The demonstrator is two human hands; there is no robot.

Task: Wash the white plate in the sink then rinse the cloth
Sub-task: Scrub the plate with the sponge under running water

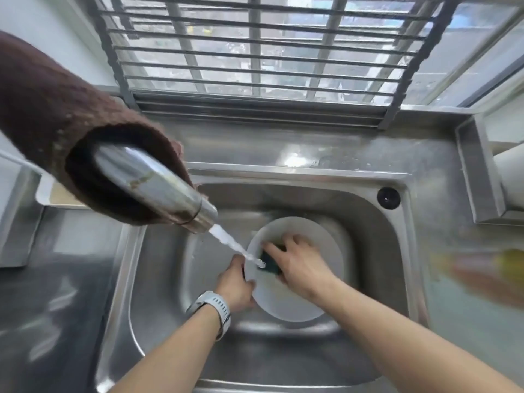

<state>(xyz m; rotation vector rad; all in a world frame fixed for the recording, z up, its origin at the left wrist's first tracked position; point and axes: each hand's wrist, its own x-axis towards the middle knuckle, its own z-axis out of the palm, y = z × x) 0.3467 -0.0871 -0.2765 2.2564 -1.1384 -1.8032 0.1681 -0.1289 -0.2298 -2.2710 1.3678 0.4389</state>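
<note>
Item 1. White plate: low in the sink, tilted w/ its near-left rim raised. Judged: angled so the water lands on the face and runs off.

Item 2. Left hand: closed on the plate's left rim, thumb over the edge, fingers hidden underneath. Steadies the plate vs. the scrubbing push. Pale watch on that wrist.

Item 3. Right hand: fingers spread and pressed down on the cloth, pinning it flat to the plate's face. A grip by pressure, not a fist.

Item 4. Cloth: dark green, mostly hidden under the right fingers (could be a scouring pad; cannot tell). Sits at the plate's upper-left, right where the stream hits.

Item 5. Tap: steel spout, brown knit sleeve round its upper part, water running diagonally onto plate and cloth.

Item 6. Status, judged: plate-washing step under way; cloth rinse not yet begun.

Item 7. Blurred yellow object, counter at right: unidentifiable.
</note>
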